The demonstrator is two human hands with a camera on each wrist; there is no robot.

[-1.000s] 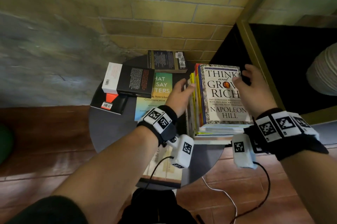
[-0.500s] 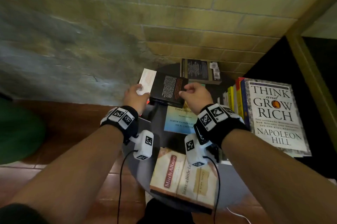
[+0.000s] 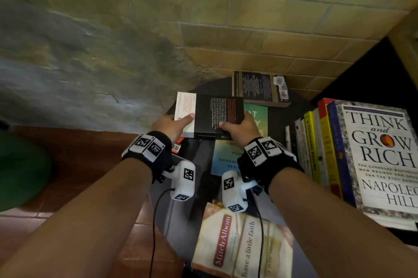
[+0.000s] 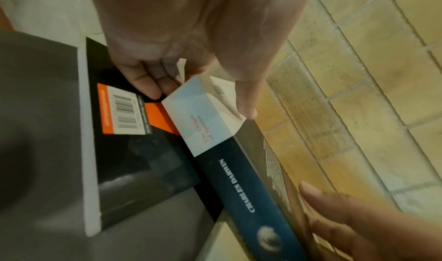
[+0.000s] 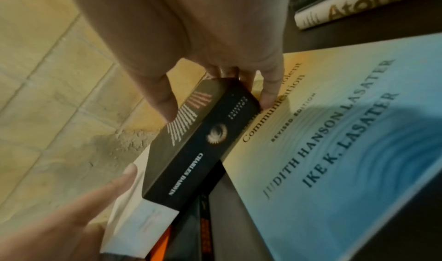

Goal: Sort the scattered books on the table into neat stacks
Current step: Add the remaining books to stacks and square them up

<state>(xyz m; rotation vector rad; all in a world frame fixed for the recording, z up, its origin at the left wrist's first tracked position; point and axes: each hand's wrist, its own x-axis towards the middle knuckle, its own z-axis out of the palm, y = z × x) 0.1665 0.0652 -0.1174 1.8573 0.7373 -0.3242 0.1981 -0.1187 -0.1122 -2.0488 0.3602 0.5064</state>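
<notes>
Both hands hold a thick black and white paperback (image 3: 209,115) lifted above the round dark table (image 3: 201,187). My left hand (image 3: 174,125) grips its white end (image 4: 203,114), thumb on top and fingers beneath. My right hand (image 3: 238,128) grips the black end (image 5: 215,114), thumb on the cover. The spine reads Charles Darwin. Under it lie a black and orange book (image 4: 134,132) and a blue-green Lasater book (image 3: 228,153) (image 5: 334,132). A tall stack topped by Think and Grow Rich (image 3: 380,155) stands at the right.
A dark book (image 3: 260,89) lies at the table's back by the brick wall (image 3: 226,29). A Mitch Albom book (image 3: 239,241) lies at the near edge. A white-spined Atomic book (image 5: 358,6) shows in the right wrist view. Red floor tiles and a green object (image 3: 20,169) lie left.
Both hands left the tall stack and moved left to the black and white paperback. They took hold of it and raised it off the books beneath.
</notes>
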